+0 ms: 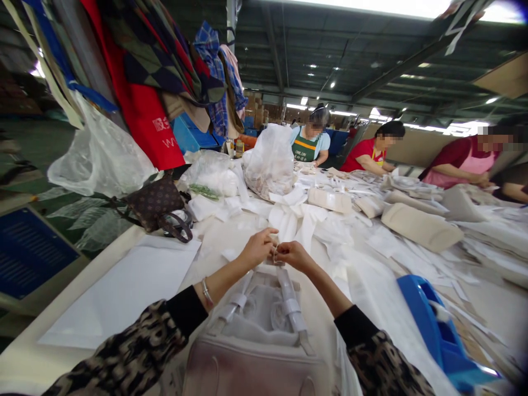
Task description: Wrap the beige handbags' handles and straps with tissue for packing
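Observation:
A pale bag [251,363] with wrapped straps [291,300] stands at the bottom centre, close to the camera. Beyond its top, my left hand [259,246] and my right hand [292,256] meet at the far end of the straps. The fingers of both hands are pinched round something small and pale, too small to make out. White wrapping covers parts of the straps, and clear wrap lies inside the bag's opening.
White sheets [124,291] lie at left beside a brown patterned bag [154,203]. A blue tape dispenser [437,330] stands at right. Plastic bags [270,157], padded pieces [421,225] and several people [311,140] are beyond. Clothes [165,60] hang upper left.

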`<state>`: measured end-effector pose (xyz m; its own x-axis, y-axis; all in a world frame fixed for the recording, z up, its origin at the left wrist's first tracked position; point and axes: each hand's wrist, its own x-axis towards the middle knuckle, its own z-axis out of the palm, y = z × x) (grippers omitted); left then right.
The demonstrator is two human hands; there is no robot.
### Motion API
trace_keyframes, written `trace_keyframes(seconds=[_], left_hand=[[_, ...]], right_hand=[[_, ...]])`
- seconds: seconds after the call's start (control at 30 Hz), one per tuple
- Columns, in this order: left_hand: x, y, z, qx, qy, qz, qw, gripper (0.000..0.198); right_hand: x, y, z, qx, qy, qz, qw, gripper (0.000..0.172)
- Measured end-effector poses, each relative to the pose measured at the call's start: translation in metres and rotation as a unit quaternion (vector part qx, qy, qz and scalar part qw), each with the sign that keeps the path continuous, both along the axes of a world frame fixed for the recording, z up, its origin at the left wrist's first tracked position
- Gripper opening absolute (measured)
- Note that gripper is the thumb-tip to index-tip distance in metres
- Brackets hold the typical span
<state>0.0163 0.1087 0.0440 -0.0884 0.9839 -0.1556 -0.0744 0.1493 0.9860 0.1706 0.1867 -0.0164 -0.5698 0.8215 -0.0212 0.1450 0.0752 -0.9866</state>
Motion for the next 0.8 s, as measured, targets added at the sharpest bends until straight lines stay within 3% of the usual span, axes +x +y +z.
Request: trace_keyframes(seconds=[0.07, 0.13, 0.2, 0.27, 0.33, 0.5, 0.63, 0.8], left_hand=[[0.0, 0.004, 0.007, 0.045, 0.136, -0.019, 0.989, 0.039], [-0.002, 0.008, 0.014, 0.086, 0.3, -0.055, 0.948, 0.027], [-0.005, 0.012, 0.019, 0.108, 0.392, -0.104, 0.908, 0.012], [-0.004, 0.016, 0.02, 0.121, 0.379, -0.141, 0.906, 0.009], [0.001, 0.021, 0.014, 0.143, 0.359, -0.155, 0.909, 0.008], [0.014, 0.029, -0.021, 0.132, 0.305, -0.177, 0.926, 0.034], [0.013, 0.026, -0.044, 0.119, 0.277, -0.242, 0.922, 0.026], [0.01, 0.025, -0.053, 0.103, 0.259, -0.264, 0.924, 0.019]], right_hand=[[0.001, -0.003, 0.004, -0.006, 0.014, 0.0, 1.0, 0.018], [0.005, -0.009, 0.008, -0.021, 0.038, -0.005, 0.999, 0.018], [0.011, -0.017, 0.013, -0.036, 0.059, -0.006, 0.998, 0.025], [0.017, -0.024, 0.017, -0.041, 0.073, -0.018, 0.996, 0.035], [0.021, -0.028, 0.015, -0.045, 0.087, -0.06, 0.993, 0.032], [0.031, -0.039, -0.012, -0.096, 0.106, -0.223, 0.964, 0.032], [0.043, -0.051, -0.03, -0.11, 0.132, -0.308, 0.936, 0.033], [0.051, -0.056, -0.021, -0.076, 0.16, -0.366, 0.914, 0.026]])
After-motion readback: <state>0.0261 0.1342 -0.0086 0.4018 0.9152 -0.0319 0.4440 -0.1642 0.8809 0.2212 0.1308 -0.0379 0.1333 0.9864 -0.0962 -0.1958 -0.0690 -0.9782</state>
